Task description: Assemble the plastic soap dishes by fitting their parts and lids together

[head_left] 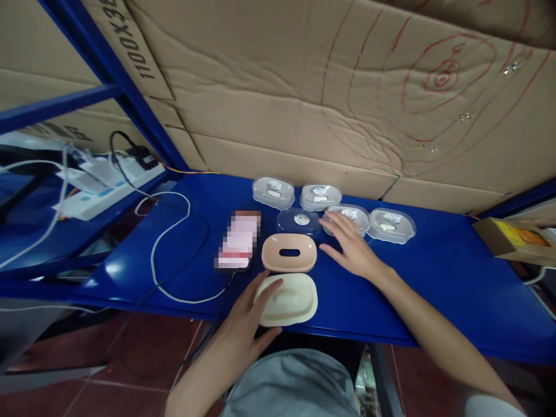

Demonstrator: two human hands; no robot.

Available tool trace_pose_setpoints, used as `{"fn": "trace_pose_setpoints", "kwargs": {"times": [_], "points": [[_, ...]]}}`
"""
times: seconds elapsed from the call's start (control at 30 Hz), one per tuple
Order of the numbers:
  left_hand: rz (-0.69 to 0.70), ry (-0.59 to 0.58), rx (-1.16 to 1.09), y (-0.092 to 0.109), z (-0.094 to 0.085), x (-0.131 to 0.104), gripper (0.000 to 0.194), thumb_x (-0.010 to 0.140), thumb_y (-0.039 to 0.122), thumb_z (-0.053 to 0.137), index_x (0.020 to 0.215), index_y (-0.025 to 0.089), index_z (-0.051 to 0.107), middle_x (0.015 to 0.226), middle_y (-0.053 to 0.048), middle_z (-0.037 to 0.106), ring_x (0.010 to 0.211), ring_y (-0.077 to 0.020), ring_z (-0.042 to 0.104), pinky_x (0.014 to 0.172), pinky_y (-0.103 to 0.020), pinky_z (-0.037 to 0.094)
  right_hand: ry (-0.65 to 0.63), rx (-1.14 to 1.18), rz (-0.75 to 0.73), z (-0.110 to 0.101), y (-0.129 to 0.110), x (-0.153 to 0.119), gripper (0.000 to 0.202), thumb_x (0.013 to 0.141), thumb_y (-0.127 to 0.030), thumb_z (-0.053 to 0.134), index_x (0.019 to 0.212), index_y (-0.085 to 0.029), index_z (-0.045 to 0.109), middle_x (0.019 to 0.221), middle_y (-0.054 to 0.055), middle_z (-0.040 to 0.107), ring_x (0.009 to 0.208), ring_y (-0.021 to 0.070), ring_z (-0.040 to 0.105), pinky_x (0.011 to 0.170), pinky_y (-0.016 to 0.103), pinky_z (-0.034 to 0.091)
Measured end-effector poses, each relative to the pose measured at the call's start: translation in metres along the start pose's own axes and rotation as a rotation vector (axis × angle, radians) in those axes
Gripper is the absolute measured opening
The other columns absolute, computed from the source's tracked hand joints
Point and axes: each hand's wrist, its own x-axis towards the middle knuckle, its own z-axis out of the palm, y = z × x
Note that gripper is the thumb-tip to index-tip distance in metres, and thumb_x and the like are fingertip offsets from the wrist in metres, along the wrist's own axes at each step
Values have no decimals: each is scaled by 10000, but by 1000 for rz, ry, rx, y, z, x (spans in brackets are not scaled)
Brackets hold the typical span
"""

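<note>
The person's left hand (245, 324) is at the left end of a cream dish (293, 310), close to the front edge of a blue table (356, 307). Its thumb and fingers are spread apart, with one finger over the top of the dish and the thumb by its front edge. It is hard to tell if the fingers press on it. The cream dish has a raised bump in the middle. Just behind it sits a peach dish (271, 255) with a long hole in its middle. Behind that lies a clear lid (286, 223) with a round sticker on it. The right hand (354, 249) has its thumb and fingers spread too. Its fingertips are by the right edge of the clear lid, in front of one pale box (360, 215), and its thumb is near the peach dish. One cannot tell if it touches any of them. Three more pale boxes stand nearby, two at the back (273, 200) and one on the right (393, 229), with see-through covers and stickers. A phone (241, 237) lies left of the peach dish, and a white cord (154, 260) curls beside it. Big brown cardboard (269, 81) with red rings drawn on it stands behind the table.
</note>
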Motion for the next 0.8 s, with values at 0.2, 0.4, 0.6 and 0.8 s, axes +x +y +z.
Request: {"fn": "trace_pose_setpoints", "kwargs": {"times": [0.2, 0.4, 0.6, 0.8], "points": [[93, 66, 50, 4, 3, -1, 822, 980, 149, 645, 1657, 433, 276, 1789, -100, 231, 1610, -401, 327, 1201, -641, 449, -100, -209, 160, -21, 35, -9, 788, 997, -477, 664, 1680, -324, 300, 1751, 146, 306, 1622, 432, 246, 1263, 726, 225], [207, 72, 26, 51, 10, 0, 685, 1029, 212, 613, 1635, 392, 348, 1761, -105, 293, 1588, -384, 381, 1178, -598, 505, -182, -115, 118, -45, 13, -30, 674, 927, -486, 773, 1528, -338, 506, 1455, 154, 540, 1440, 402, 493, 1205, 715, 327], [167, -154, -534, 98, 45, 8, 859, 926, 149, 745, 1613, 445, 324, 1729, -94, 361, 1517, -343, 501, 1168, -572, 541, -253, 108, 177, -63, -1, -46, 659, 872, -436, 809, 1452, -319, 519, 1383, 114, 555, 1166, 312, 680, 1019, 508, 590], [136, -92, -781, 113, 82, 16, 791, 942, 60, 645, 1586, 385, 321, 1590, -128, 523, 1457, -287, 574, 1167, -524, 555, -208, 203, 143, -62, 9, -40, 655, 937, -535, 739, 1501, -310, 495, 1451, 121, 568, 1279, 313, 651, 1107, 507, 550]]}}
